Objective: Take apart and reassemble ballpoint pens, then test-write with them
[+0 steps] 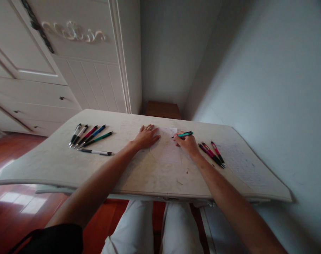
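In front of me a sheet of paper (168, 151) lies on the white table (139, 176). My left hand (147, 137) rests flat on the paper's left edge, fingers stretched out, with a ring on one finger. A teal pen (185, 134) is pinched in my right hand (186, 143), its tip at the upper right part of the sheet. The writing on the sheet is too faint to read. To the left several pens (93, 137) lie fanned out, and a white and black pen (95, 152) lies crosswise below them. Right of my right hand are three red and black pens (212, 153).
A handwritten sheet (245, 164) lies at the table's right end. A white cabinet (97, 77) with drawers stands beyond the left side. The blue-grey wall (277, 98) borders the right, and a brown wooden box-like piece (163, 109) sits behind the far edge.
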Motion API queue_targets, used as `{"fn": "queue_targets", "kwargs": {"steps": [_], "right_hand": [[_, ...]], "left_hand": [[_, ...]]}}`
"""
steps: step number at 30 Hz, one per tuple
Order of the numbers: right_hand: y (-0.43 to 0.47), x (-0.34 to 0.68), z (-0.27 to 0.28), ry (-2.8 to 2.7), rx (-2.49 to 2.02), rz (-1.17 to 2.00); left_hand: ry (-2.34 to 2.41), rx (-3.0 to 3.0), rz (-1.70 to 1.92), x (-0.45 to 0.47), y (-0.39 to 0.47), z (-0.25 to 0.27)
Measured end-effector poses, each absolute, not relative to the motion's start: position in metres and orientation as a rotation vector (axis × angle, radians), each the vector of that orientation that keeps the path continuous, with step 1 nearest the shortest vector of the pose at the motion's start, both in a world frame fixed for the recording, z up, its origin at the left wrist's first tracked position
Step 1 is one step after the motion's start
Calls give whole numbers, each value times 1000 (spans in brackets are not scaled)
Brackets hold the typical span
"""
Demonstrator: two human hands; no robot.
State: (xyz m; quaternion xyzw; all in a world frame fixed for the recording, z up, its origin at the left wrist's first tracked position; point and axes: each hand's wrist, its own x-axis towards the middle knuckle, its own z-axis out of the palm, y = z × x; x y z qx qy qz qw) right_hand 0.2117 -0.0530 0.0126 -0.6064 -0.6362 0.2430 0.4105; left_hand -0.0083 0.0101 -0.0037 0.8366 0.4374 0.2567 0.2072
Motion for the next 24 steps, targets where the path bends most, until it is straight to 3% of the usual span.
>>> {"fn": "queue_targets", "kwargs": {"steps": [7,24], "right_hand": [[-52,213,10,-1597,-1574,521],[-62,216,26,-1628,-1355,843]], "left_hand": [[1459,2647,295,-6,4,4],[1495,2687,265,-5,1,7]]}}
